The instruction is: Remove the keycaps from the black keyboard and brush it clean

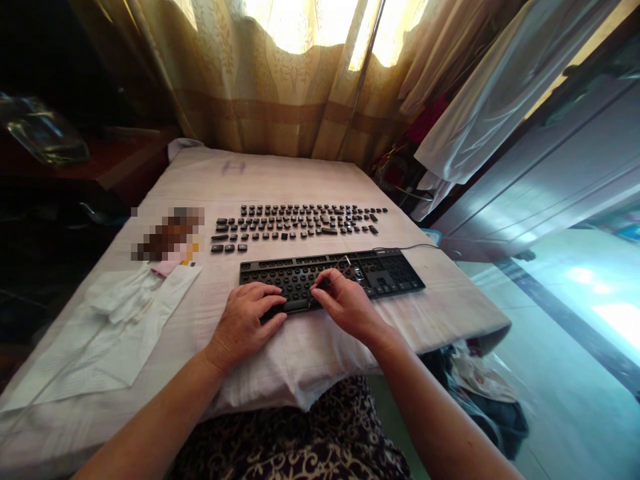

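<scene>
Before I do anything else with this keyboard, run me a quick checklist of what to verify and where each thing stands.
1. Keyboard fully supported by the table: ok, it lies flat near the front edge.
2. Left hand on the keyboard: ok, it touches the front of its left part.
3. Loose keycaps kept apart from the keyboard: ok, they lie in rows beyond it.
4. Right hand has a secure pinch: cannot tell, what is at its fingertips is too small.
5. Cable unplugged: cannot tell, its far end is out of sight.
6. White sheet away from the keyboard: ok, it lies to the left.
</scene>
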Action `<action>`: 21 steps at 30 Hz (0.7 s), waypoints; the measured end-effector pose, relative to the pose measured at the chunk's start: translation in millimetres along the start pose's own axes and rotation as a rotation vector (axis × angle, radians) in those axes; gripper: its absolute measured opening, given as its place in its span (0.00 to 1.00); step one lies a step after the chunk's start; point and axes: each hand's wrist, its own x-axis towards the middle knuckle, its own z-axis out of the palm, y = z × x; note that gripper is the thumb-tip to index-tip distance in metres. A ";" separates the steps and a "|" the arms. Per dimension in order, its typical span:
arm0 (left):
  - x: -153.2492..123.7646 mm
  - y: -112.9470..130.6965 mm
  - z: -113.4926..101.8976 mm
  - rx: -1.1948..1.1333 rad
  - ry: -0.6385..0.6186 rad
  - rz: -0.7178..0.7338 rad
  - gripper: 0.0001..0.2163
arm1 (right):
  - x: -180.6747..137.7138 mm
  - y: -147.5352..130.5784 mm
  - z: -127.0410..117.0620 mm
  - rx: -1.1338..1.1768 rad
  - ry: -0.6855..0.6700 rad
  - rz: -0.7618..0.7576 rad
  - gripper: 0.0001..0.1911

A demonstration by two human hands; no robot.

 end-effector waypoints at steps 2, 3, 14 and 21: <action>0.0 0.0 0.2 0.000 0.004 -0.003 0.08 | -1.1 0.2 0.3 -0.024 -0.010 -0.021 0.03; -0.1 -0.1 0.3 0.000 0.006 -0.004 0.08 | -2.5 0.7 1.5 -0.028 -0.011 -0.032 0.03; 0.1 -0.3 1.4 -0.001 0.004 -0.013 0.08 | -11.4 13.0 19.9 -0.052 0.106 -0.180 0.04; 0.4 -0.7 1.0 -0.001 0.007 -0.003 0.08 | -13.0 16.2 24.5 0.099 0.150 -0.111 0.04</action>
